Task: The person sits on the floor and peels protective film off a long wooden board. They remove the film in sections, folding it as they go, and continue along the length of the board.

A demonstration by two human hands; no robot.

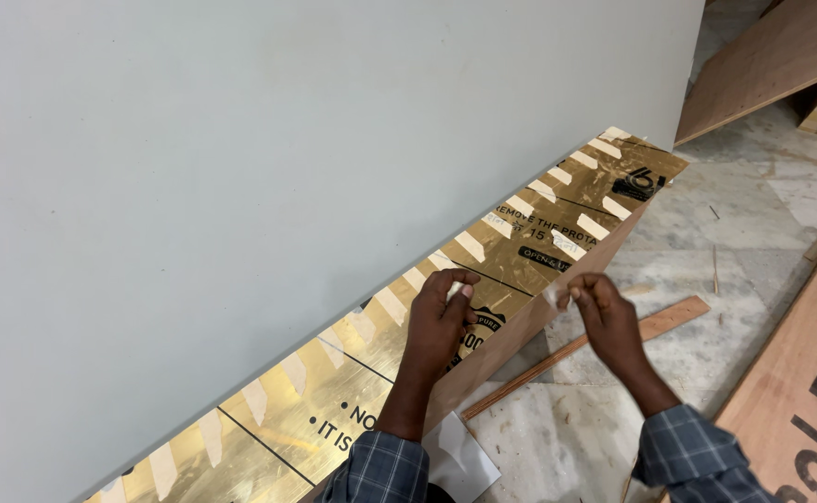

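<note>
A long wooden base topped with a shiny gold sheet (334, 391) runs along the foot of a pale panel (241, 168). Short strips of masking tape (469, 245) cross the seam between sheet and panel at regular gaps. My left hand (438, 321) rests over the gold sheet near its front edge, fingers curled, pinching a small pale piece of tape. My right hand (606, 317) hovers just right of the base, fingertips pinched on the other end of that small pale tape piece (552, 296). Both sleeves are blue plaid.
A thin wooden strip (604, 343) lies on the marble floor beside the base. Plywood sheets lean at top right (771, 56) and lie at the right edge (799, 391). A white scrap of paper (459, 456) sits on the floor near my left sleeve.
</note>
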